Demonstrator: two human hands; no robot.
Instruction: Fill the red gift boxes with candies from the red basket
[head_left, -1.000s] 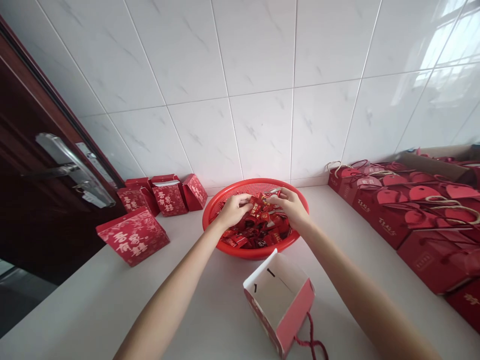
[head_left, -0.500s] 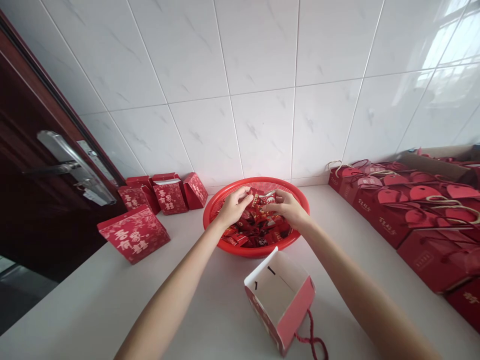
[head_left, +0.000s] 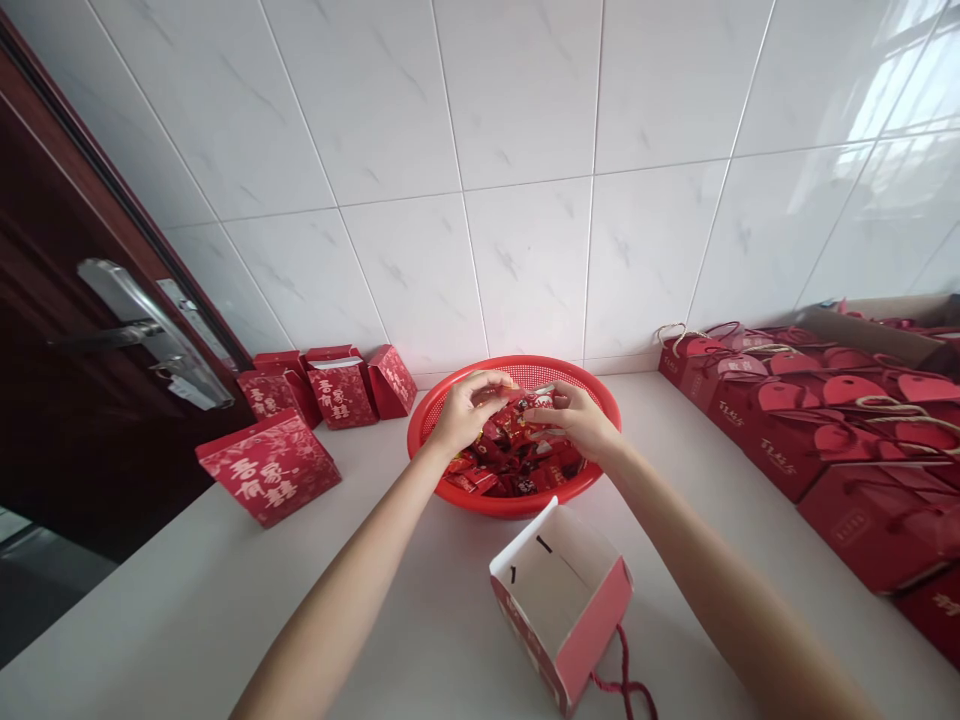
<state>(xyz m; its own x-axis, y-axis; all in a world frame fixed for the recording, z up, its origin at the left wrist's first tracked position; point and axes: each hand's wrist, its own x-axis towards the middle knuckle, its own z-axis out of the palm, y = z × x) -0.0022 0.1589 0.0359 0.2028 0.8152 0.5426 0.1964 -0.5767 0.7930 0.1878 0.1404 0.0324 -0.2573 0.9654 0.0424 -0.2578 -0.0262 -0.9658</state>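
Right hand grips sweets over basket; left hand curled, cannot tell whether holding any. Near box open, no sweets inside; near-left box closed.

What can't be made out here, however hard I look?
All in the head view:
Floor of the perforated red basket: hidden under wrapped sweets.
Whatever the left hand may pinch: too small, blurred.
Packet at the right hand: partly covered by that hand.
Red cord of the open gift box: cut off by bottom edge.
Gift boxes at right: cut off by right edge.
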